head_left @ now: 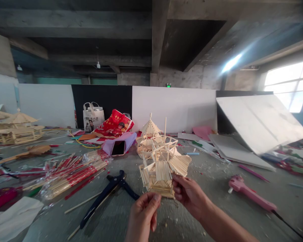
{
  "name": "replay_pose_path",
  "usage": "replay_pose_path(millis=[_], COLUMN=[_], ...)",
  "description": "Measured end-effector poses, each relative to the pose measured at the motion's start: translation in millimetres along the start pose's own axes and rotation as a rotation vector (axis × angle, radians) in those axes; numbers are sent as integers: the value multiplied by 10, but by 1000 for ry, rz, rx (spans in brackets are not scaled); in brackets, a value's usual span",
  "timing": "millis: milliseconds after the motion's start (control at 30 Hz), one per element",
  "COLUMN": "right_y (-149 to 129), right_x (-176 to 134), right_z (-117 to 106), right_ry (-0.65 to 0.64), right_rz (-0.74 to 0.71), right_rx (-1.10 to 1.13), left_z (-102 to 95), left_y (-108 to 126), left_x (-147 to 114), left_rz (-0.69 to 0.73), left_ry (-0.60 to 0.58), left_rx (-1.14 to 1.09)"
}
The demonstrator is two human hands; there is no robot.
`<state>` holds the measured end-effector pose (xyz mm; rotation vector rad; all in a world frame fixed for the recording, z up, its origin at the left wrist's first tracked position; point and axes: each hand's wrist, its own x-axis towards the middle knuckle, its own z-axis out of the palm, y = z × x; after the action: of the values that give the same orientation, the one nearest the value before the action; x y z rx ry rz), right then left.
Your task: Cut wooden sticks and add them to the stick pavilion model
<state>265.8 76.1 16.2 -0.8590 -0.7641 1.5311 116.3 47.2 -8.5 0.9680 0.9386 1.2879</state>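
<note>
Both curl inward, left hand [144,212] lower, right hand [186,191] pinching the stick model [163,170].

Betw. R hand [188,191] & pink glue gun [252,195], table [217,188] is offering free passage; on L, dark-blue tool [98,202] + stick bundles [74,178] are obstructing, and wooden model [163,171] is standing ahead.

The model [163,171] is matt, ribbed wood; the glue gun [255,196], smooth plastic; the phone [118,148], glossy; the desk [207,179], dull.
</note>
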Motion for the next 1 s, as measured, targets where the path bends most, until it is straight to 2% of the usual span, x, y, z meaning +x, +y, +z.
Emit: replay_pose_path(millis=[200, 367, 500, 767, 1000], right_y=[-1, -37, -63, -66, -75], right_x=[-6, -29, -45, -56, -87], right_z=[6, 33, 56, 58, 48], right_ry=[37, 77, 86, 91, 88], right_rz=[10, 36, 48, 57, 71], right_rx=[10, -6, -12, -21, -38], left_z=[22, 67, 99, 85, 17], left_y=[129, 395, 560, 597, 550], left_x=[-60, -89, -55, -50, -60], left_rz=[99, 334, 453, 490, 436], left_ry=[22, 81, 39, 22, 28], left_rx=[190, 507, 689, 790, 820])
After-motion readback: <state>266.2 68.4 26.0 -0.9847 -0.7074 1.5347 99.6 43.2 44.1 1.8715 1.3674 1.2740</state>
